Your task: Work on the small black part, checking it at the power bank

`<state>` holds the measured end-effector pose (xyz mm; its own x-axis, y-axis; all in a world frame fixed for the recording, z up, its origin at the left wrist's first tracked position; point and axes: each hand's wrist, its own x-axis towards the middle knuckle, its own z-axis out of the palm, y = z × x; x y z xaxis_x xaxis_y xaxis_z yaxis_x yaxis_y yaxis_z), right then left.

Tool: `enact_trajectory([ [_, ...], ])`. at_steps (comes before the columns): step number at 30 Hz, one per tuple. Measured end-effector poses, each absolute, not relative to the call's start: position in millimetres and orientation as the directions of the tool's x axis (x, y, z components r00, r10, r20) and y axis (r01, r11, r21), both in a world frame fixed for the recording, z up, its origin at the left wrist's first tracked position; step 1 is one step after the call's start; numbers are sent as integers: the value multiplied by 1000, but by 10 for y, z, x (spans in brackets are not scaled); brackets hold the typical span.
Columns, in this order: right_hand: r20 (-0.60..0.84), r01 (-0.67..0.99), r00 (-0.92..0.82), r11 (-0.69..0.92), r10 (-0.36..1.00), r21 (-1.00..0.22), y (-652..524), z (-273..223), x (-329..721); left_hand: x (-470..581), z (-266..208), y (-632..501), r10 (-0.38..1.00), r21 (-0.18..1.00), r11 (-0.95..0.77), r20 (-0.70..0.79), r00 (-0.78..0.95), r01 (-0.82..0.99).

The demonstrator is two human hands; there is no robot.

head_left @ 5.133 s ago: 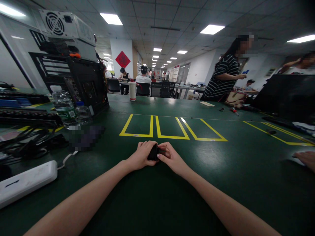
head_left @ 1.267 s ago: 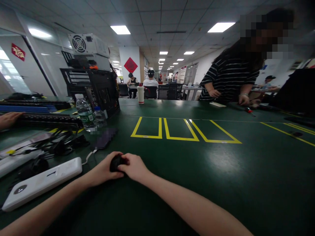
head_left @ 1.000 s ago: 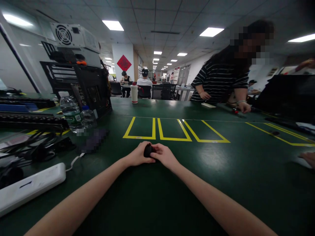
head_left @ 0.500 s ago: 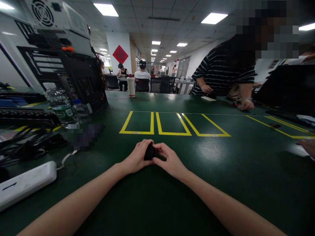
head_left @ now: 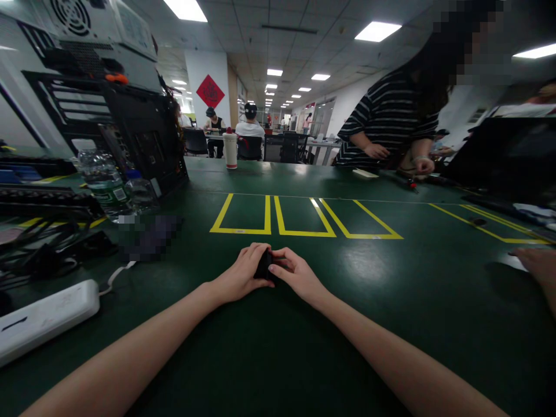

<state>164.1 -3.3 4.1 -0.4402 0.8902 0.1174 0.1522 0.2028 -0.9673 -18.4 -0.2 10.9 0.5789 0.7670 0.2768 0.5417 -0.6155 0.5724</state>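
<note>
A small black object point(head_left: 264, 267), too dark and too covered by fingers to name, is held between my two hands low over the green table point(head_left: 260, 341). My left hand point(head_left: 245, 267) wraps round its left side, fingers over the top and thumb beneath. On the other side, my right hand point(head_left: 297, 275) is curled with its fingertips and thumb against the object's right edge. Just beyond the hands, yellow tape outlines point(head_left: 304, 234) mark the tabletop.
To the left stand a computer case point(head_left: 147, 139), water bottles point(head_left: 104, 185), tangled black cables point(head_left: 47, 249) and a white power strip point(head_left: 52, 318). A cup point(head_left: 230, 150) is at the far edge. A person in a striped shirt point(head_left: 386, 116) leans in; another hand point(head_left: 538, 266) rests on a mouse point(head_left: 512, 262).
My right thumb has moved up along the black object's edge, and both hands stay together. Across the table, the striped-shirt person has straightened and drawn a hand back from the tabletop.
</note>
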Motion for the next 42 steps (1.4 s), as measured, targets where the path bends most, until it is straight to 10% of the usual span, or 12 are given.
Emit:
enact_trajectory([
  [42,122,129,-455,201,882,-971,-47,44,1635,-164,95,-6,724,531,-676,350,594,511],
])
